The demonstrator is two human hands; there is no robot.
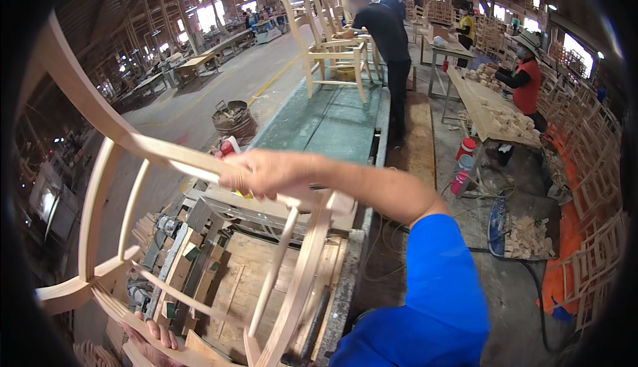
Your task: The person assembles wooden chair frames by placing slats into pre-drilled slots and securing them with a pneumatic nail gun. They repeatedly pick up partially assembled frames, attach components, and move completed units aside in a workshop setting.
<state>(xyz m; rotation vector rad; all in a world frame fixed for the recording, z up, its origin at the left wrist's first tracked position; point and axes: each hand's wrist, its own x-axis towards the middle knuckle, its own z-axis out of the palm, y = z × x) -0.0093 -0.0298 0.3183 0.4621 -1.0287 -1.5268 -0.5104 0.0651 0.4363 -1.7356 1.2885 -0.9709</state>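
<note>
Head view: the unfinished wooden chair frame [302, 274] tilts near the green worktop [292, 127]. The right hand's [269, 173] grip closes round one rail, the left hand's [153, 344] round a lower one. Apparently it's being positioned; turning it calls for two-handed support.

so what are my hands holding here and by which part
A wooden chair frame: right hand on the upper rail, left hand on a lower rail.
</note>
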